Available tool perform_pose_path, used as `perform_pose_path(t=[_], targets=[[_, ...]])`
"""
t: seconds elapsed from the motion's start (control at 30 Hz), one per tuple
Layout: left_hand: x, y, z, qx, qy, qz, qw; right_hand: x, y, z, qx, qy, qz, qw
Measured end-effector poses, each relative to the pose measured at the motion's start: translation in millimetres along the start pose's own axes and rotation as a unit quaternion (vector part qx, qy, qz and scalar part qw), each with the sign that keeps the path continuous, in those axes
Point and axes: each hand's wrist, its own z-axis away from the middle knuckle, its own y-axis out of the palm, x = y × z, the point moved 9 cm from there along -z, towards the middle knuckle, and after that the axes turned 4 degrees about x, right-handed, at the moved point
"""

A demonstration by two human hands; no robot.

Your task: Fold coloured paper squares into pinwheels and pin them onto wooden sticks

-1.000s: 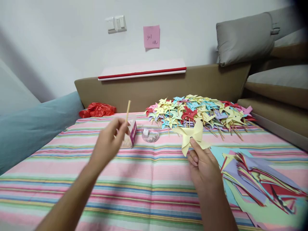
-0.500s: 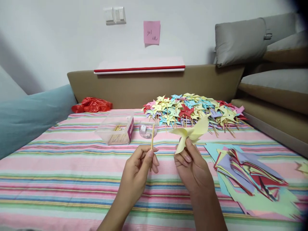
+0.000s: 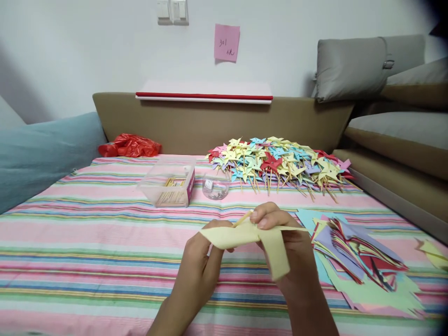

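Note:
A pale yellow paper pinwheel [image 3: 234,237] is pinched in my right hand [image 3: 290,238], its blades pointing left, right and down towards me. My left hand [image 3: 201,261] is closed just left of it, partly behind a blade. The thin wooden stick [image 3: 244,217] in my left hand shows only at its upper end, slanting up behind the pinwheel's centre. Whether stick and pinwheel touch is hidden by the paper and my fingers.
Behind are a clear box [image 3: 168,191] of sticks, a small clear bowl [image 3: 215,189] with tiny metal bits, and a heap of finished pinwheels [image 3: 276,161]. Stacked coloured paper [image 3: 350,252] with scissors lies at right. A red plastic bag [image 3: 131,145] rests at back left.
My right hand has turned the pinwheel over and brought it left and down to the stick. My left hand has tilted the stick to the right behind the paper.

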Motion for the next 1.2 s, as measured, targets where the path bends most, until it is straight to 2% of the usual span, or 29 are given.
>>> perform_pose_path(t=[0.1, 0.33, 0.5, 0.8, 1.0, 1.2], targets=[[-6, -6.0, 1, 0.003, 0.030, -0.007, 1.000, 1, 1, 2, -0.006, -0.013, 0.031, 0.999], [-21, -13.9, 0, -0.002, 0.066, -0.066, 0.996, 6, 5, 5, -0.039, -0.019, 0.030, 0.999], [-14, -7.4, -1, 0.030, 0.042, -0.056, 0.997, 5, 3, 4, -0.046, -0.006, 0.029, 0.999], [-8, -5.9, 2, 0.020, 0.046, -0.025, 0.998, 2, 7, 3, -0.061, 0.024, 0.007, 0.998], [-14, -5.7, 1, 0.025, 0.060, -0.044, 0.997, 0, 6, 3, -0.066, 0.032, -0.003, 0.997], [-24, -7.6, 1, 0.035, 0.092, -0.109, 0.989, 2, 7, 3, -0.049, 0.029, -0.015, 0.998]])
